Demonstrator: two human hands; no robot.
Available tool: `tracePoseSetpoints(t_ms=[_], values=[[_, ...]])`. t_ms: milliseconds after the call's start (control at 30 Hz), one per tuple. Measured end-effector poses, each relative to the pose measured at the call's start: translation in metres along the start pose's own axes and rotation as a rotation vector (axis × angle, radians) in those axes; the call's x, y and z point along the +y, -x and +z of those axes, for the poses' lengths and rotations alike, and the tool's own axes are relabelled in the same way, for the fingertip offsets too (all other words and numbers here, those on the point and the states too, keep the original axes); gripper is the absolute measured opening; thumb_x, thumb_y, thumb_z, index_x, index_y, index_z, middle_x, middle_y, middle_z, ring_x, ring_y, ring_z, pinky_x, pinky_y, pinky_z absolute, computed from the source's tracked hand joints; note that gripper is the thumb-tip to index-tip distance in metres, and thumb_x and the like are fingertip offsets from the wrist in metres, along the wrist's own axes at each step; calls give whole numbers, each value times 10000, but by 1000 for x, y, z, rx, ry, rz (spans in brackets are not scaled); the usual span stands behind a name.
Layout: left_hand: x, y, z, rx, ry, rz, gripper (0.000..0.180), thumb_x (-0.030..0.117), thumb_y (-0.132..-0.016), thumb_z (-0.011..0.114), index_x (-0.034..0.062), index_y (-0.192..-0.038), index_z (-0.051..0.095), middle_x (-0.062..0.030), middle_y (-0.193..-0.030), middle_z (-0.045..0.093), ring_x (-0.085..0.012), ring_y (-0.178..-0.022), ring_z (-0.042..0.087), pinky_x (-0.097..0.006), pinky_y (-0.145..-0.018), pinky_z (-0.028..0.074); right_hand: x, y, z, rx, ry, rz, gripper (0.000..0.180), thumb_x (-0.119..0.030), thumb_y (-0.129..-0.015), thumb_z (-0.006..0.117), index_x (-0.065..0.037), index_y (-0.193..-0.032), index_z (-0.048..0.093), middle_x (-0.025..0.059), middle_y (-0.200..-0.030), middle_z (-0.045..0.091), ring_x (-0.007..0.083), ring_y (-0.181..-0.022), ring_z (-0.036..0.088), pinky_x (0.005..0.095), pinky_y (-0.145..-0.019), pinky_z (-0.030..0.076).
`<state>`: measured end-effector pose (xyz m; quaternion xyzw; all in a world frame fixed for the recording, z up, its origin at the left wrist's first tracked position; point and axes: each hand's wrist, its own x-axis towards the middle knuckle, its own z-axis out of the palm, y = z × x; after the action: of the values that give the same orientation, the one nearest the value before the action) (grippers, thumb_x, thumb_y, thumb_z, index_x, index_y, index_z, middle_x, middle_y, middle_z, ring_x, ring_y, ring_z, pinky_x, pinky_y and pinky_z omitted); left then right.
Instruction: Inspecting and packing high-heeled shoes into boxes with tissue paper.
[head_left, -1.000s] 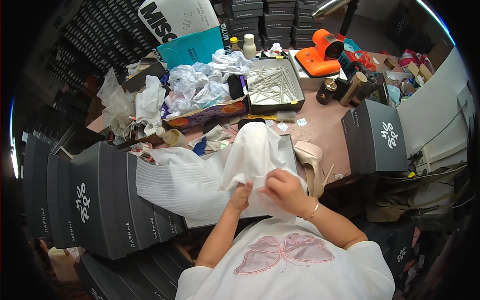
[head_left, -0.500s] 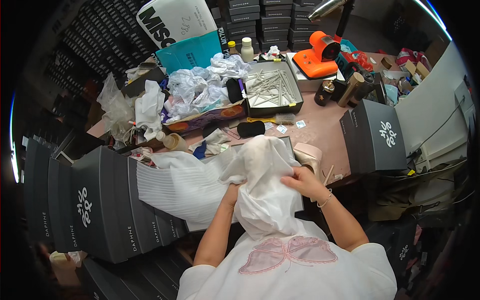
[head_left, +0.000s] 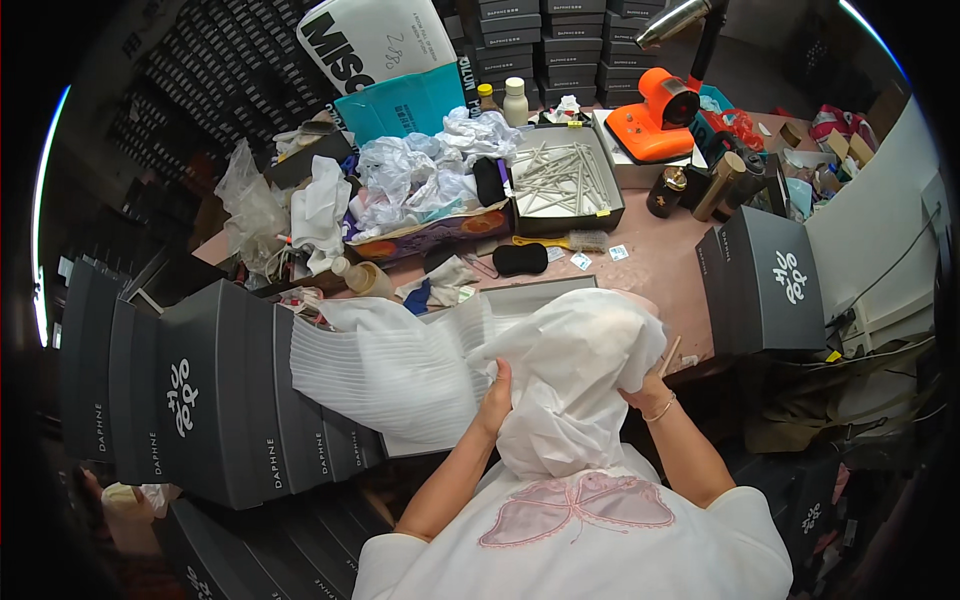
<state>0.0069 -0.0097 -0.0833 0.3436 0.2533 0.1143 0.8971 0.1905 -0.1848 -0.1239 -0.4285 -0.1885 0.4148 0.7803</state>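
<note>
Between my two hands is a thin, crumpled white wrapping sheet (head_left: pixel 570 365), bunched in front of my shirt. My left hand (head_left: pixel 494 402) grips its left side, thumb upward. On its right edge, my right hand (head_left: pixel 646 394) is closed, with the fingers partly behind the folds. Whether anything is inside the sheet is hidden. Underneath and behind it lies an open shoe box (head_left: pixel 538 292), mostly covered. A ribbed white packing sheet (head_left: pixel 385 365) drapes over the box's left part, beside my left hand. A thin stick (head_left: pixel 670 355) lies just beyond my right hand.
Dark shoe boxes (head_left: pixel 225 400) stand in a row at left; another dark box (head_left: pixel 765 280) is at right. Behind are a carton of crumpled paper (head_left: pixel 430 235), a box of white sticks (head_left: pixel 565 180), a black oval pad (head_left: pixel 520 259), a brush (head_left: pixel 585 241) and an orange device (head_left: pixel 655 115).
The white sheet has shifted right and spread wider, covering most of the pale shoe visible before. My right hand has moved lower on its edge; my left thumb now shows on top.
</note>
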Motion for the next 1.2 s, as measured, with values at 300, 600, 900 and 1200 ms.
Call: tracePoseSetpoints(t_ms=[300, 600, 900, 1200], values=[[-3, 5, 0, 248, -218, -144, 600, 524, -935, 482, -21, -1168, 576, -118, -975, 670, -189, -841, 663, -299, -740, 529, -54, -23, 29, -170, 531, 33, 544, -134, -812, 702, -21, -1301, 492, 70, -1291, 534, 183, -1176, 503, 309, -971, 419], [-32, 15, -37, 242, 254, 2, 539, 410, -985, 430, -19, -1311, 443, -143, -1241, 556, -259, -1108, 567, -386, -938, 466, -60, -37, 3, 93, 356, 91, 401, -2, -859, 576, -63, -1249, 504, 62, -1131, 591, 155, -1024, 581, 276, -834, 506], [68, 27, -9, 770, -38, 786, 466, 317, -968, 448, -38, -1269, 468, -140, -1323, 502, -273, -1210, 493, -401, -1039, 376, -77, -23, -61, 717, 148, -65, 297, 38, -866, 412, -42, -1107, 566, 123, -1030, 627, 243, -912, 649, 383, -685, 583], [-46, -46, -6, -299, -871, 136, 813, 238, -772, 770, -3, -1414, 335, -219, -1441, 365, -295, -1355, 357, -424, -1073, 355, -46, -17, 4, 627, -432, 7, 259, 21, -864, 515, 3, -1121, 532, 123, -1089, 593, 241, -934, 635, 369, -815, 580]])
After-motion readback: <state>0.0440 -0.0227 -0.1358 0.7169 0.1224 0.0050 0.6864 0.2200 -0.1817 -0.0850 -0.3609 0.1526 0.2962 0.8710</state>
